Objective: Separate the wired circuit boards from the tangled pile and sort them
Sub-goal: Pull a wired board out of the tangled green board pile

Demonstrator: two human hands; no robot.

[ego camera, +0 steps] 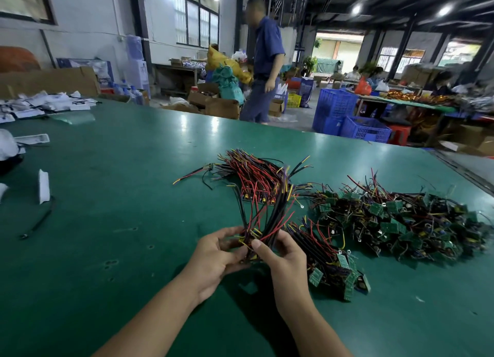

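Both hands hold one bundle of wired circuit boards [270, 212] upright over the green table [120, 196]; its red, black and yellow wires fan upward. My left hand [216, 257] grips the bundle's base from the left. My right hand [280, 260] grips it from the right, thumb across the wires. A tangled pile of green boards and wires [401, 223] lies to the right. One sorted stack of boards [328, 260] lies just right of my right hand. Another aligned stack [254, 177] lies farther back.
White packets [42, 105] and a white strip [44, 187] lie at the table's left, with a black cable [37, 223] nearby. A person in blue [263, 62] stands beyond the far edge among cardboard boxes and blue crates [350, 118].
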